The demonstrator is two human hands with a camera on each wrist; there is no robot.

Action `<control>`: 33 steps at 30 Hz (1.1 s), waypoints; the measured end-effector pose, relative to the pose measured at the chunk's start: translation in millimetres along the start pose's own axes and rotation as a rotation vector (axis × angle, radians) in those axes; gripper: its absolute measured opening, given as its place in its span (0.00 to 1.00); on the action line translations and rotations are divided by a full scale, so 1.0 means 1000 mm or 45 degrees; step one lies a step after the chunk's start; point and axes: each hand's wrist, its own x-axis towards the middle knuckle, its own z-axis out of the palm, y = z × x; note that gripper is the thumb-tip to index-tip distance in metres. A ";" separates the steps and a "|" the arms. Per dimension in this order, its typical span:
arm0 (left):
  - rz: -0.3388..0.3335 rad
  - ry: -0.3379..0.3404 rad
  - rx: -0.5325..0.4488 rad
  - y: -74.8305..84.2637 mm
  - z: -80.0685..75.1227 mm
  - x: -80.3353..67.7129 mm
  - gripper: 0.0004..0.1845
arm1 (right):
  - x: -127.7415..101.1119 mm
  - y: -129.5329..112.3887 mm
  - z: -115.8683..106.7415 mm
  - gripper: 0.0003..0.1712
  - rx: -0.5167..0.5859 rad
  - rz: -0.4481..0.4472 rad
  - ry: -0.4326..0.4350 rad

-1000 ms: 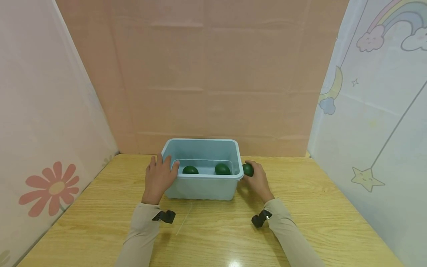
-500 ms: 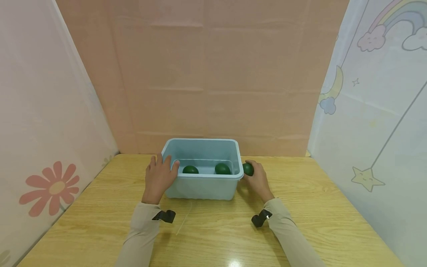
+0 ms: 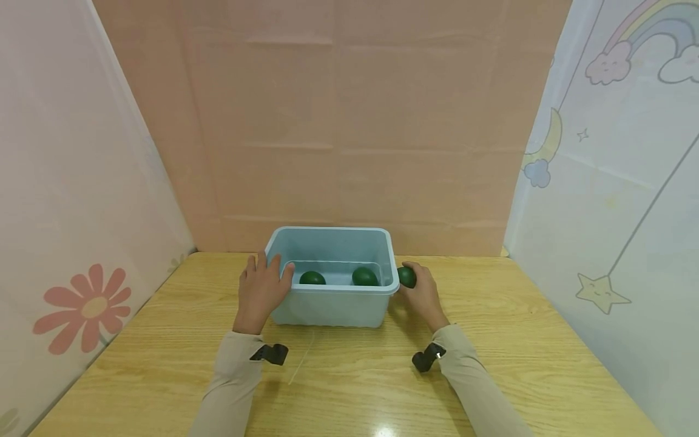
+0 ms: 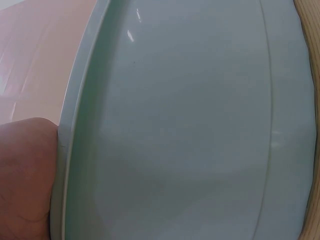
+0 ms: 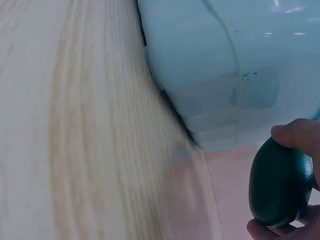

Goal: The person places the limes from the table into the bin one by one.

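Observation:
A light blue plastic storage bin [image 3: 333, 308] stands upright on the table, with two dark green avocados [image 3: 312, 278] [image 3: 364, 277] inside, partly hidden by its front wall. At its front left corner, my left hand [image 3: 259, 294] rests on the rim with the fingers spread and fairly straight; the left wrist view shows a bare bit of the hand [image 4: 25, 175] against the rim. Just outside the right wall, my right hand [image 3: 423, 297] holds a third avocado [image 5: 280, 182] between thumb and fingers, off the table and close to the rim.
The wooden table [image 3: 349, 388] carries the bin near its back edge. Behind it hangs a pinkish-brown backdrop [image 3: 338, 121]. Patterned sheets hang at the left [image 3: 82, 182] and right [image 3: 617, 212]. Black camera mounts [image 3: 270, 353] sit on both wrists.

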 end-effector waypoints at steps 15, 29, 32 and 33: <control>-0.002 -0.003 0.010 0.002 -0.001 0.000 0.32 | -0.001 0.000 0.000 0.33 -0.009 -0.020 0.020; 0.006 0.006 -0.018 0.001 -0.001 -0.001 0.32 | -0.001 -0.003 -0.002 0.34 0.000 0.004 0.017; 0.007 0.010 -0.021 0.001 -0.001 -0.001 0.32 | 0.000 -0.004 -0.002 0.34 -0.002 0.009 0.014; 0.007 0.009 -0.021 0.001 -0.002 -0.001 0.32 | -0.001 -0.004 -0.002 0.34 -0.004 0.007 0.016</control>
